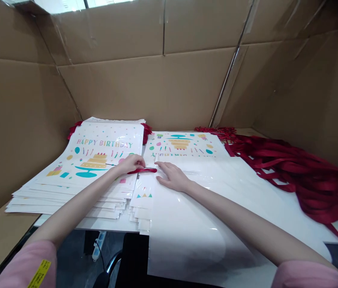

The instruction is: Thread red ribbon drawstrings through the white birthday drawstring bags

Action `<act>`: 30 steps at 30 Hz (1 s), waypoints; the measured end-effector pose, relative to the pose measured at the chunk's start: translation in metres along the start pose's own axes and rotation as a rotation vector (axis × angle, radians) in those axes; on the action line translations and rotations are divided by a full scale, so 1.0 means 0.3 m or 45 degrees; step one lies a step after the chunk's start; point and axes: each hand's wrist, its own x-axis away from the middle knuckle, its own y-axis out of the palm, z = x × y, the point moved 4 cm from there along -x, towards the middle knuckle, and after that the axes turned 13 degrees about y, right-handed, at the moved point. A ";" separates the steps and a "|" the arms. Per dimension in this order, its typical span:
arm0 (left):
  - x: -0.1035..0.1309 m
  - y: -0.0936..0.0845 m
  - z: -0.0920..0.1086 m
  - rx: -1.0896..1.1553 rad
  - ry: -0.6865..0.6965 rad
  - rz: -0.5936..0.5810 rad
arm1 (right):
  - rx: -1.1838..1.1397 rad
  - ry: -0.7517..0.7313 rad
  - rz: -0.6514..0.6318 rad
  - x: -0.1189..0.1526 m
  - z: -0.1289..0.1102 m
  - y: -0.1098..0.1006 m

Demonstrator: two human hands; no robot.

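White sheet (193, 232): blank, glossy, spread out, near end drooping.
Red strip (149, 171): narrow, crosswise, at the sheet's left edge.

Workshop: cardboard walls (147, 88), stacked printed sheets (85, 170), heaped ribbons (309, 180)

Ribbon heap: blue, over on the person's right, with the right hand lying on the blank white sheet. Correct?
No, the colour is off: the ribbon heap is dark red, not blue, as the head view shows. The rest stands: it is over on the person's right, and the right hand lies on the blank white sheet.
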 end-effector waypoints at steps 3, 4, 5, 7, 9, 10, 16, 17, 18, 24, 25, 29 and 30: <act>0.035 -0.054 0.004 -0.043 -0.001 0.042 | 0.077 0.042 -0.052 0.011 0.019 -0.024; 0.061 -0.084 -0.001 -0.064 -0.014 0.071 | 0.113 0.079 -0.077 0.018 0.034 -0.034; 0.092 -0.115 -0.010 -0.085 -0.037 0.090 | 0.150 0.125 -0.107 0.026 0.052 -0.041; 0.162 -0.167 -0.037 -0.135 -0.112 0.078 | 0.215 0.210 -0.179 0.045 0.090 -0.050; 0.224 -0.196 -0.067 -0.203 -0.188 0.007 | 0.260 0.244 -0.236 0.059 0.114 -0.047; 0.248 -0.203 -0.078 -0.245 -0.207 -0.022 | 0.274 0.241 -0.252 0.063 0.117 -0.042; 0.246 -0.152 -0.081 -0.386 -0.199 -0.038 | 0.279 0.204 -0.263 0.034 0.057 0.008; 0.227 -0.133 -0.071 -0.393 -0.191 -0.044 | 0.276 0.201 -0.263 0.025 0.044 0.017; 0.206 -0.112 -0.059 -0.399 -0.183 -0.051 | 0.274 0.198 -0.262 0.017 0.033 0.025; 0.076 0.002 0.023 -0.400 -0.134 -0.079 | 0.250 0.180 -0.243 -0.012 -0.008 0.052; 0.068 0.005 0.030 -0.394 -0.132 -0.080 | 0.236 0.177 -0.242 -0.010 -0.009 0.046; 0.102 -0.044 0.021 -0.374 -0.156 -0.097 | 0.194 0.174 -0.258 0.021 0.030 -0.012; 0.123 -0.065 0.012 -0.370 -0.172 -0.104 | 0.192 0.183 -0.260 0.034 0.053 -0.031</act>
